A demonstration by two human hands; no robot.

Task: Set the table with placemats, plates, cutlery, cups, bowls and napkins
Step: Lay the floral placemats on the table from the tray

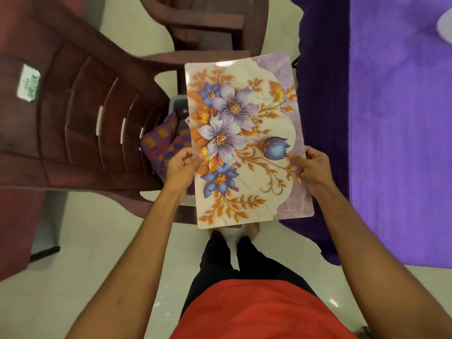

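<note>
Holding a floral placemat face-up at the centre of the view, the person grips it with both hands. The left hand pinches the mat's long edge at its 9 o'clock side, thumb on the printed face and fingers curled underneath. The right hand pinches the opposite long edge at 3 o'clock in the same way. The mat shows purple and blue flowers with orange leaves on a pale ground and hangs in the air, resting on nothing. At 9 o'clock of the view stands a brown plastic chair with a white label on its slatted back. A checked cloth lies on its seat, partly hidden under the mat's left edge. A second brown chair stands at 12 o'clock. At 3 o'clock a table under a purple cloth runs along the frame, its darker hanging side just beside the mat's right edge. At 6 o'clock are the person's red shirt and dark trousers over a pale floor.
</note>
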